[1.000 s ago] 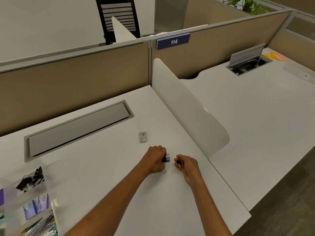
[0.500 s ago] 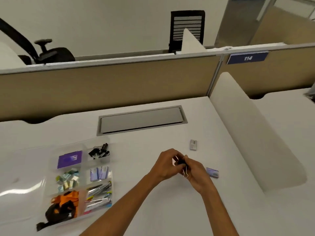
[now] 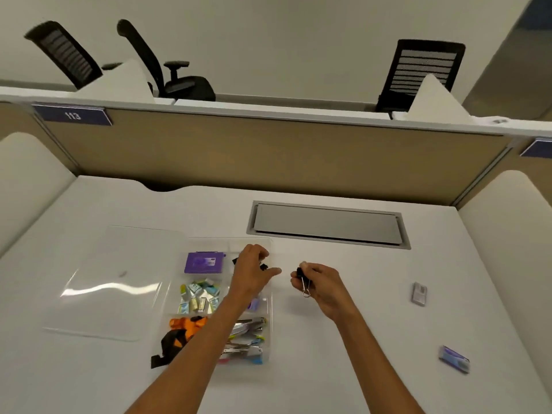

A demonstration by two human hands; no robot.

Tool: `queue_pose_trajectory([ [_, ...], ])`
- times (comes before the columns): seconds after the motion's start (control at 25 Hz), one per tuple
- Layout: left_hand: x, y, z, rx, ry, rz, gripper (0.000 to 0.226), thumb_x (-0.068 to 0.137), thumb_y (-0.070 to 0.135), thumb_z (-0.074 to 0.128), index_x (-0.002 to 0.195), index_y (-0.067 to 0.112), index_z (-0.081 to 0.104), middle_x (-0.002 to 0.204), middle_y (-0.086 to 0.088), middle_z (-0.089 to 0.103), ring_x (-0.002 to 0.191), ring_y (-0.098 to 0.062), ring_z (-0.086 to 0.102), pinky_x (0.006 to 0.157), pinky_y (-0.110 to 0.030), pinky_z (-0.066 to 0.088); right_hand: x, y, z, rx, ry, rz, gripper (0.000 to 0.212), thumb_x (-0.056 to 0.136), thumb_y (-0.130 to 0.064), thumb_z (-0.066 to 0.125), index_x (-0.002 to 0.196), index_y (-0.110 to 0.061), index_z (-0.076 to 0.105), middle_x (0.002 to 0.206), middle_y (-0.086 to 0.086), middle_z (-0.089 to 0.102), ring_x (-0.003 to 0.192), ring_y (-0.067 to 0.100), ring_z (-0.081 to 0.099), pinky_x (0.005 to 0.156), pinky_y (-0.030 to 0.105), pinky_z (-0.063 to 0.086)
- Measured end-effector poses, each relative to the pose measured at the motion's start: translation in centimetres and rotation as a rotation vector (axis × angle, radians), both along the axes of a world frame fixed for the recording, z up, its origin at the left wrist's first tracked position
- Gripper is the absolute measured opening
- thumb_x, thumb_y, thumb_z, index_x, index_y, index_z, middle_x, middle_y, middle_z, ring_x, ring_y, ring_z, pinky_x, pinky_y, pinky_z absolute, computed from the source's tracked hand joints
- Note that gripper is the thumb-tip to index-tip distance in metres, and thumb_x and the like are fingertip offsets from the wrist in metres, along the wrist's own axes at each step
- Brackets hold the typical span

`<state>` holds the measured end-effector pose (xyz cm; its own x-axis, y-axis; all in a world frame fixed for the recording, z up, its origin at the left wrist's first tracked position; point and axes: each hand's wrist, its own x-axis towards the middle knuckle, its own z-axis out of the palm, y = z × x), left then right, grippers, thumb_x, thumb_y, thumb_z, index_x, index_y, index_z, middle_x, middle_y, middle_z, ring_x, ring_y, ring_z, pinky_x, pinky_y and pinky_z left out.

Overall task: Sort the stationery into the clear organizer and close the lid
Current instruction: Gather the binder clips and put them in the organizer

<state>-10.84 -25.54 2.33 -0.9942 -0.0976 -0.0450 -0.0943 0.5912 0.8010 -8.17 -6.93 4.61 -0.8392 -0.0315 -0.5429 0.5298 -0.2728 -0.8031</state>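
Though the organizer (image 3: 215, 243) looks mostly filled, my right hand (image 3: 322, 286) pinches a binder clip (image 3: 304, 283), whether my left hand (image 3: 252, 277) grips anything I cannot tell, and the grey box (image 3: 419, 293), purple box (image 3: 454, 358) and open lid (image 3: 113, 282) are yet to do.

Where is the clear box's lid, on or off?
Off. The lid lies flat on the desk, left of the clear organizer, whose compartments are uncovered.
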Motion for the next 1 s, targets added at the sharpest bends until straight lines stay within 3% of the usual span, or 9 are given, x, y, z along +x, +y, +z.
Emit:
queue_pose_trajectory([
  [0.12, -0.6, -2.1, -1.0, 0.050, 0.022, 0.051, 0.027, 0.076, 0.026, 0.081, 0.090, 0.018, 0.060, 0.088, 0.003, 0.060, 0.077, -0.011, 0.060, 0.067, -0.015, 0.048, -2.5, -3.6, 0.2, -0.038, -0.020, 0.005, 0.021, 0.098, -0.013, 0.054, 0.103, 0.006, 0.063, 0.101, 0.026, 0.070, 0.088, 0.033, 0.070, 0.078, 0.036, 0.061],
  [0.24, -1.2, -4.2, -1.6, 0.137, 0.024, 0.165, 0.008, 0.092, 0.015, 0.062, 0.100, 0.014, 0.063, 0.096, -0.001, 0.066, 0.089, -0.017, 0.065, 0.075, -0.021, 0.052, -4.8, -6.7, 0.4, -0.045, -0.052, 0.033, 0.018, 0.098, -0.005, 0.050, 0.107, 0.007, 0.060, 0.102, 0.027, 0.067, 0.088, 0.034, 0.068, 0.084, 0.040, 0.059],
  [0.36, -1.7, -6.1, -2.1, 0.217, -0.023, 0.223, 0.016, 0.097, 0.013, 0.051, 0.105, 0.009, 0.065, 0.101, -0.006, 0.069, 0.095, -0.020, 0.065, 0.083, -0.028, 0.053, -6.4, -9.4, 0.4, 0.013, -0.084, 0.066, 0.017, 0.097, 0.000, 0.048, 0.107, 0.009, 0.059, 0.102, 0.026, 0.064, 0.092, 0.034, 0.065, 0.087, 0.041, 0.056],
  [0.52, -2.4, -7.6, -2.2, 0.396, -0.084, 0.264, 0.020, 0.099, 0.011, 0.047, 0.106, 0.008, 0.065, 0.105, -0.011, 0.070, 0.098, -0.020, 0.068, 0.091, -0.037, 0.056, -7.9, -12.3, 0.6, 0.165, -0.078, 0.181, 0.010, 0.093, 0.002, 0.047, 0.090, 0.000, 0.056, 0.090, 0.021, 0.054, 0.084, 0.029, 0.060, 0.077, 0.036, 0.053],
  [0.64, -2.7, -7.9, -2.2, 0.466, -0.111, 0.272, 0.023, 0.100, 0.011, 0.045, 0.108, 0.008, 0.066, 0.106, -0.009, 0.070, 0.101, -0.019, 0.068, 0.092, -0.037, 0.056, -8.5, -12.6, 0.4, 0.265, -0.110, 0.241, 0.025, 0.094, -0.002, 0.046, 0.111, 0.011, 0.059, 0.094, 0.028, 0.059, 0.087, 0.034, 0.064, 0.083, 0.041, 0.053],
  [0.76, -2.9, -8.2, -2.1, 0.509, -0.121, 0.272, 0.024, 0.100, 0.012, 0.045, 0.109, 0.009, 0.066, 0.106, -0.009, 0.070, 0.102, -0.018, 0.067, 0.095, -0.040, 0.054, -9.3, -11.9, 0.3, 0.420, -0.100, 0.299, 0.040, 0.093, 0.000, 0.044, 0.126, 0.022, 0.037, 0.114, 0.047, 0.051, 0.103, 0.060, 0.055, 0.094, 0.053, 0.052],
  [0.84, -3.0, -8.3, -2.2, 0.529, -0.121, 0.268, 0.023, 0.100, 0.013, 0.046, 0.108, 0.010, 0.066, 0.106, -0.009, 0.070, 0.103, -0.020, 0.066, 0.097, -0.042, 0.053, -9.4, -11.5, 0.6, 0.496, -0.099, 0.321, 0.038, 0.094, 0.002, 0.044, 0.125, 0.022, 0.036, 0.127, 0.045, 0.040, 0.121, 0.058, 0.040, 0.103, 0.061, 0.038],
  [0.92, -2.9, -8.2, -2.2, 0.533, -0.117, 0.264, 0.022, 0.100, 0.015, 0.047, 0.107, 0.011, 0.067, 0.106, -0.009, 0.070, 0.103, -0.021, 0.066, 0.097, -0.044, 0.053, -9.4, -11.1, 0.8, 0.527, -0.078, 0.333, 0.038, 0.094, 0.002, 0.044, 0.123, 0.025, 0.035, 0.127, 0.046, 0.037, 0.122, 0.059, 0.035, 0.103, 0.066, 0.032],
  [1.0, -2.8, -8.0, -2.1, 0.533, -0.112, 0.257, 0.022, 0.100, 0.017, 0.048, 0.107, 0.011, 0.067, 0.106, -0.009, 0.070, 0.102, -0.021, 0.066, 0.096, -0.044, 0.053, -9.0, -10.7, 1.0, 0.558, -0.049, 0.301, 0.033, 0.093, 0.000, 0.048, 0.115, 0.024, 0.048, 0.122, 0.044, 0.047, 0.114, 0.058, 0.046, 0.096, 0.063, 0.039],
])
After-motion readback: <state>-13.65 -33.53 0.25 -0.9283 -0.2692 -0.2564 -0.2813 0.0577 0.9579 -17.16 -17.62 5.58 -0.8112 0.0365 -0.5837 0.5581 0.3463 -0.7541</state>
